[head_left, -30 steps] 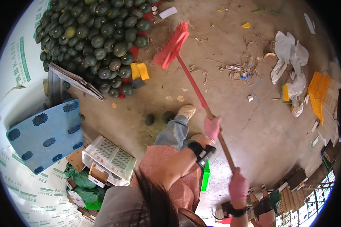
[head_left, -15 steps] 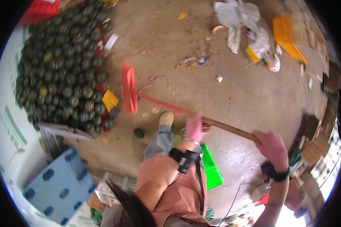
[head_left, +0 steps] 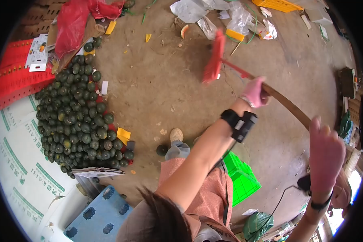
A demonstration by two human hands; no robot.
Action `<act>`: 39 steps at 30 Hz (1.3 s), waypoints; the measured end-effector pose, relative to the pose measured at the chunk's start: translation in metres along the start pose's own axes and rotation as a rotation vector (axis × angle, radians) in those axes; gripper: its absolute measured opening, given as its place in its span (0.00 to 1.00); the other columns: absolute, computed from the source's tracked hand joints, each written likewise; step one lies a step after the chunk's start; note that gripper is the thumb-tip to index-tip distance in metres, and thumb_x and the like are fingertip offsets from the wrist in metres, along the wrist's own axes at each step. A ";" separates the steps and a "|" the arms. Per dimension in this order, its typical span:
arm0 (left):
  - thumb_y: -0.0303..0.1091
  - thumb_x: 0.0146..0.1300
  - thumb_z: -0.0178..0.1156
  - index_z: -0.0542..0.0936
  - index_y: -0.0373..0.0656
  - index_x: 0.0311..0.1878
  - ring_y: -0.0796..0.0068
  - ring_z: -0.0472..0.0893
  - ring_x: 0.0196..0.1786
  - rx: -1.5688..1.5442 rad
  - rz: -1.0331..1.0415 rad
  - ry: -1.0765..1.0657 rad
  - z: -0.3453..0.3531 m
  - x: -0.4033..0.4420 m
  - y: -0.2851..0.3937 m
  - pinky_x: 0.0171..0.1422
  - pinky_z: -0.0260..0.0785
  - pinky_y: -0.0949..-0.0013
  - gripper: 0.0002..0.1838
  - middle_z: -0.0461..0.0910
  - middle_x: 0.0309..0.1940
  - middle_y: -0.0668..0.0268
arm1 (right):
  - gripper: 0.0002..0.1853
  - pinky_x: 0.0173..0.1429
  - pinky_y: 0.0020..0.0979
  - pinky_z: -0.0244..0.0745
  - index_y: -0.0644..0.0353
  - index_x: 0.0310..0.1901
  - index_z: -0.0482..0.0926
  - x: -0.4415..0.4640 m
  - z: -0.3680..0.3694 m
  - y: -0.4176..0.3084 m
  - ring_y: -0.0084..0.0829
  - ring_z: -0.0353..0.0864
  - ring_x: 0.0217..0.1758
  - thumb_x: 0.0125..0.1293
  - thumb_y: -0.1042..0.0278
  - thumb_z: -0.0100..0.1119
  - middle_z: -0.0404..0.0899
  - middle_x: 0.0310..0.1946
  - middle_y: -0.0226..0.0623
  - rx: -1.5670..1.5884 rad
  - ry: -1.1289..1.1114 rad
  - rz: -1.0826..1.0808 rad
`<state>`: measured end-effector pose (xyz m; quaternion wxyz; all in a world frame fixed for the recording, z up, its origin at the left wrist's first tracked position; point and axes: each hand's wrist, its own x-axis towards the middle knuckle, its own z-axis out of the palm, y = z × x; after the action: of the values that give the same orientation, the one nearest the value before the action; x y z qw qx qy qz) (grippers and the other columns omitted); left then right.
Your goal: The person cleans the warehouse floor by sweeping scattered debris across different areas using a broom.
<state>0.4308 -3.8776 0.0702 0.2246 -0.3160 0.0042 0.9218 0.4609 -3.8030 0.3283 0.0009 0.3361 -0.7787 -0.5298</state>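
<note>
A broom with a red head (head_left: 215,58) and a wooden handle (head_left: 288,103) reaches out over the concrete floor; its head is slightly blurred by motion. My left hand (head_left: 255,93), in a pink glove, is closed around the handle partway down. Higher up, near the handle's end, my right hand (head_left: 326,155) is also closed, in a matching pink glove, and its fingers partly hide the handle. Crumpled clear plastic (head_left: 238,18) and a yellow piece (head_left: 234,35) lie just beyond the broom head.
Dark green pumpkins (head_left: 78,121) are heaped on the left, and a single pumpkin (head_left: 162,150) lies near my shoe (head_left: 176,135). A bright green crate (head_left: 242,177) stands beside my legs. A blue pallet (head_left: 97,213) is at lower left, a red crate (head_left: 12,68) at upper left.
The broom head has swung right and farther out, toward the plastic waste. Both hands moved right with the handle, the left also farther forward. The whole view has shifted, showing more on the left.
</note>
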 end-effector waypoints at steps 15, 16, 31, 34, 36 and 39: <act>0.31 0.49 0.58 0.70 0.41 0.39 0.72 0.74 0.22 1.297 0.445 0.444 -0.139 -0.090 0.042 0.24 0.66 0.70 0.14 0.72 0.19 0.63 | 0.05 0.27 0.33 0.68 0.51 0.26 0.71 0.025 0.100 -0.100 0.35 0.74 0.24 0.46 0.65 0.53 0.73 0.21 0.32 1.292 -0.220 -0.132; 0.35 0.55 0.53 0.71 0.41 0.32 0.73 0.73 0.20 0.327 0.213 0.533 -0.167 -0.095 0.067 0.20 0.64 0.72 0.08 0.72 0.19 0.63 | 0.04 0.26 0.33 0.68 0.50 0.26 0.70 0.047 0.093 -0.133 0.33 0.75 0.25 0.47 0.64 0.52 0.73 0.21 0.31 1.268 -0.152 -0.141; 0.54 0.58 0.40 0.70 0.42 0.19 0.75 0.66 0.10 0.503 0.005 0.522 -0.089 -0.023 0.310 0.11 0.54 0.73 0.25 0.67 0.09 0.66 | 0.14 0.26 0.32 0.63 0.44 0.36 0.74 0.304 -0.050 -0.017 0.30 0.70 0.23 0.46 0.74 0.48 0.66 0.17 0.28 0.942 -0.076 -0.316; 0.51 0.58 0.43 0.69 0.45 0.17 0.78 0.63 0.08 0.304 -0.116 0.171 0.015 0.039 0.292 0.10 0.50 0.75 0.22 0.67 0.09 0.68 | 0.11 0.26 0.31 0.62 0.50 0.33 0.74 0.297 -0.072 0.069 0.32 0.68 0.23 0.49 0.77 0.47 0.64 0.17 0.31 0.637 -0.031 -0.129; 0.49 0.54 0.49 0.68 0.48 0.17 0.78 0.63 0.09 0.194 -0.149 0.141 0.065 0.080 0.278 0.11 0.50 0.73 0.17 0.69 0.11 0.70 | 0.14 0.28 0.32 0.62 0.51 0.38 0.73 0.294 -0.090 0.102 0.34 0.67 0.24 0.48 0.75 0.47 0.64 0.20 0.34 0.508 0.011 -0.076; 0.42 0.52 0.54 0.67 0.48 0.21 0.78 0.64 0.11 0.087 -0.084 0.041 0.112 0.100 0.260 0.12 0.52 0.74 0.11 0.64 0.11 0.72 | 0.20 0.31 0.35 0.64 0.52 0.44 0.72 0.278 -0.084 0.137 0.37 0.70 0.27 0.46 0.76 0.49 0.66 0.24 0.38 0.551 0.055 -0.052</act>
<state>0.1877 -4.0530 0.0664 0.2764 -0.3245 0.0357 0.9039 0.2043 -3.9892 0.3794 -0.0831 0.3579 -0.8842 -0.2883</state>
